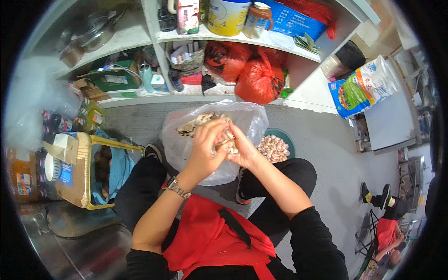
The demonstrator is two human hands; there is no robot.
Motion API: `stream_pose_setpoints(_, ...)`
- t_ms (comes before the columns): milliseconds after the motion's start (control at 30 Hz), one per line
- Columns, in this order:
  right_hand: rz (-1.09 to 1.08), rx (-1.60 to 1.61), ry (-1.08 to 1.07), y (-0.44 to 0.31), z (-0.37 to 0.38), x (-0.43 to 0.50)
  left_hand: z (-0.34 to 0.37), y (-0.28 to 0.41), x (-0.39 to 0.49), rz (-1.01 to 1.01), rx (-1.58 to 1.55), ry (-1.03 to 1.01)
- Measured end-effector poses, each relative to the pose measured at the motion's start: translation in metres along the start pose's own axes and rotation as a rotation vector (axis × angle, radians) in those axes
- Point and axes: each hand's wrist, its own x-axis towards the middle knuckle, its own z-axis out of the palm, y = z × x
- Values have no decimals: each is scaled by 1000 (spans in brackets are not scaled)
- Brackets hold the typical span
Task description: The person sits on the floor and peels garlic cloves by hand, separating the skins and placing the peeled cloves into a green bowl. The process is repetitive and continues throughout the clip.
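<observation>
My left hand (206, 150) and my right hand (241, 145) are cupped together around pale garlic (227, 141), part of which shows between the fingers. Just beneath them a large translucent plastic bag (250, 117) lies open on the floor between my feet, with dry garlic skins or bulbs (194, 126) inside. Right of the bag stands a round green basin (292, 141) holding a heap of garlic cloves (273, 148). The palms and part of what they hold are hidden by the fingers.
A yellow-framed stool (115, 142) with a blue bag stands at the left, near bottles. Ahead is a white shelf (196, 36) with red plastic bags (260, 80). A colourful printed sack (364, 87) is at upper right. Another person (386, 227) sits at far right.
</observation>
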Motion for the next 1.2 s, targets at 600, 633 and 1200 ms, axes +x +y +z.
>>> stream_pose_setpoints(600,-700,-783,1444,-114,-241,-107,-72,32,-55,-318,-142,204)
stream_pose_setpoints(633,-708,-709,1398,-115,-237,-105,-87,44,-74,-270,-85,309)
stream_pose_setpoints(1200,-808,-820,1032,-129,-248,-68,-75,-5,-568,-1371,553,193)
